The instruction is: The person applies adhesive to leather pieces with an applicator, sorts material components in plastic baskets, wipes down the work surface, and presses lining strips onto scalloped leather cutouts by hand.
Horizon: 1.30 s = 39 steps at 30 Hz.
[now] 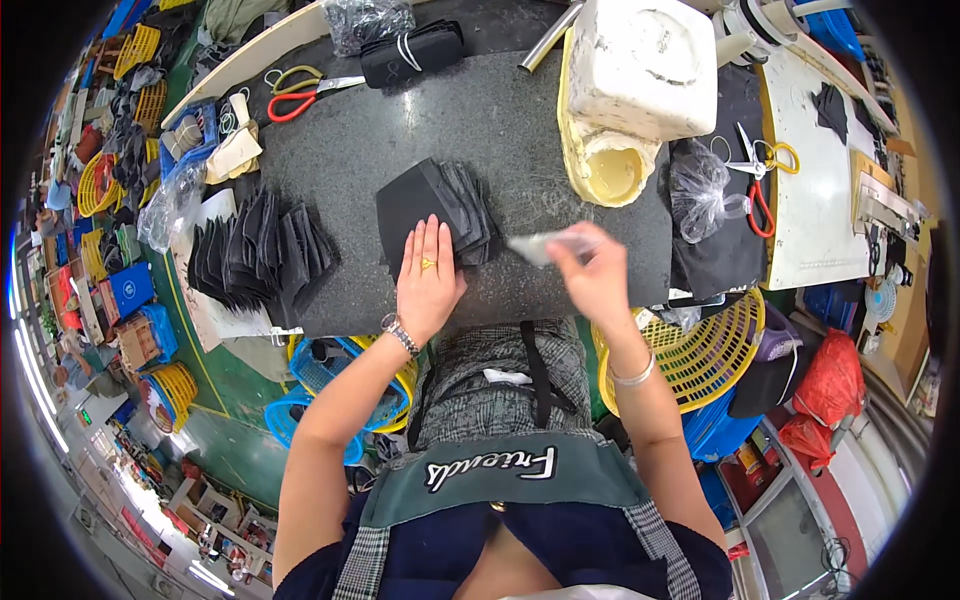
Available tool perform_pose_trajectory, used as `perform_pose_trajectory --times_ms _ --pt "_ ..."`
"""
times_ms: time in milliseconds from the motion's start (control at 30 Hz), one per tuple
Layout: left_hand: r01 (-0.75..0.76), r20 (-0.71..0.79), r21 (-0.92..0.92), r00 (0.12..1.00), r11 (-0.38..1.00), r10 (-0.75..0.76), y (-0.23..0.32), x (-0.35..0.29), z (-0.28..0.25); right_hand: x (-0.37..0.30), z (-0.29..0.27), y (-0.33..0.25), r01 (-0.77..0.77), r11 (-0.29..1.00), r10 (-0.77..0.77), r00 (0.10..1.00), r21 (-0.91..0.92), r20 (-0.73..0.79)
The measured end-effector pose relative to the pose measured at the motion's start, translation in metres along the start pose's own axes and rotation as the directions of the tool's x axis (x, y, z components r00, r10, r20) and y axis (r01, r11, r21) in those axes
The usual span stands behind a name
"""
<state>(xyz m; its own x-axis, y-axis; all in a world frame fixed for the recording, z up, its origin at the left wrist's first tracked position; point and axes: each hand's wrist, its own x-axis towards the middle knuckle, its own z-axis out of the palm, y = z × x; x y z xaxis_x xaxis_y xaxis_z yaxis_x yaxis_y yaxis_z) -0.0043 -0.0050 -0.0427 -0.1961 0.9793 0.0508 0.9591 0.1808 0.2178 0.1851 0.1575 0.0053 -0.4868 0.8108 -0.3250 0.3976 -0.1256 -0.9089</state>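
Observation:
My left hand lies with fingers stretched flat on a fanned stack of black fabric pieces in the middle of the dark work surface. Just right of the stack, my right hand is closed on a pale, flat, blade-like piece, slightly blurred, whose tip points toward the stack. Its exact kind I cannot make out. Farther back on the right stands a white block-shaped container with a yellowish open cup at its front. Another row of black pieces stands bunched at the left.
Red-handled scissors lie at the back left beside a rolled black bundle. More scissors and a clear plastic bag are at the right. A yellow basket sits below the table's right front edge, blue baskets below the left.

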Motion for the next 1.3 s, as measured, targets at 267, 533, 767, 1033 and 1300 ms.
perform_pose_trajectory --times_ms 267,533,767,1033,1300 --pt "0.488 0.158 -0.749 0.788 0.448 -0.594 -0.050 0.009 -0.023 0.019 0.027 -0.008 0.090 0.939 -0.009 0.971 0.333 -0.238" --pt "0.329 0.187 -0.937 0.758 0.119 -0.624 -0.062 0.005 -0.024 0.042 0.130 -0.058 0.727 0.678 -0.698 0.684 0.113 -0.213" --pt "0.321 0.118 -0.935 0.681 0.150 -0.723 -0.040 0.017 -0.024 0.047 0.139 -0.058 0.513 0.834 -0.473 0.854 0.203 -0.215" --pt "0.246 0.177 -0.969 0.710 0.005 -0.682 -0.060 -0.006 -0.005 0.031 0.157 -0.059 0.782 0.615 -0.781 0.622 0.098 -0.063" --pt "0.286 0.215 -0.958 0.630 -0.035 -0.746 -0.042 0.019 -0.027 0.081 0.139 -0.055 0.578 0.811 -0.577 0.816 0.090 -0.044"
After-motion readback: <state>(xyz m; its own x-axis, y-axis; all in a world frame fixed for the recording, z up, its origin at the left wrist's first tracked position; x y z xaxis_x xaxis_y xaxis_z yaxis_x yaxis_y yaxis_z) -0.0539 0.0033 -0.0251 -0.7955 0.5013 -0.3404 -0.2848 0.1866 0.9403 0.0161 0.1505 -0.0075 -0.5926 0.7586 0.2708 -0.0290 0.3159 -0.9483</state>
